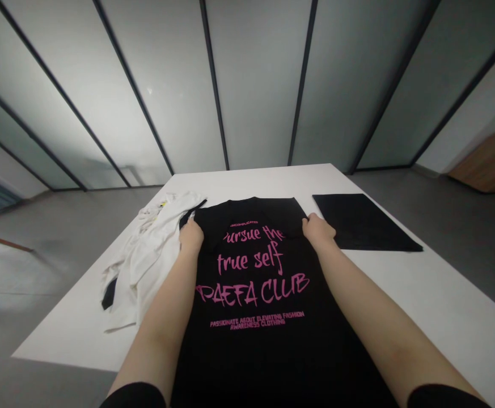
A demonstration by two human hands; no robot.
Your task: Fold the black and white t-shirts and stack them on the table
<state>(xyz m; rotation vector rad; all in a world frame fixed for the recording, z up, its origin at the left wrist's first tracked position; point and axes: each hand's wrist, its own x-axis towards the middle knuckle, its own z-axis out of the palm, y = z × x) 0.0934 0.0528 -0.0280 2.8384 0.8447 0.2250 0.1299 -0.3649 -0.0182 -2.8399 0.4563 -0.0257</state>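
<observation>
A black T-shirt (256,345) with pink lettering lies spread over the table in front of me, its shoulder end pointing away. My left hand (191,233) is closed on its left edge near the sleeve. On the opposite edge, at about the same height, my right hand (317,228) pinches the fabric. Both arms reach forward along the shirt's sides. A crumpled white garment (145,266) lies just left of my left hand, with some black fabric beside it. To the right of my right hand rests a flat, folded black cloth (364,222).
The white table (434,294) carries all the clothes; its far edge is near a frosted glass partition (256,85) with dark frames. Grey floor (413,198) shows on both sides. A brown wooden piece (489,164) stands at the far right.
</observation>
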